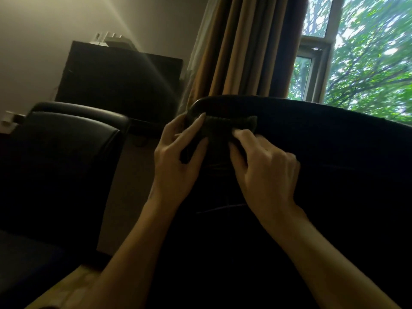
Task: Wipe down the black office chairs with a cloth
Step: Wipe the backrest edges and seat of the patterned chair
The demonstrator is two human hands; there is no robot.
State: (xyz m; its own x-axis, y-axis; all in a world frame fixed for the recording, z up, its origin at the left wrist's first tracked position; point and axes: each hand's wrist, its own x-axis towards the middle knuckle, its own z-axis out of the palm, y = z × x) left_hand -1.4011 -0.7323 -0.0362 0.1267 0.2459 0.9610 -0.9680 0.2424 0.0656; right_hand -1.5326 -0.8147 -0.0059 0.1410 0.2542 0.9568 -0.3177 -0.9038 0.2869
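Cloth (219,130) pinched between left hand (178,157) and right hand (265,168), against near chair (334,163) backrest's top edge.

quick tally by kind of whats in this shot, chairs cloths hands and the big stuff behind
Black office chairs: 2, the near chair and the left chair
Cloths: 1, the dark cloth at the near chair's top edge
Hands: 2, the left hand and the right hand, both gripping the cloth
Dark cabinets: 1
Curtains: 1
Windows: 1
Total: 8
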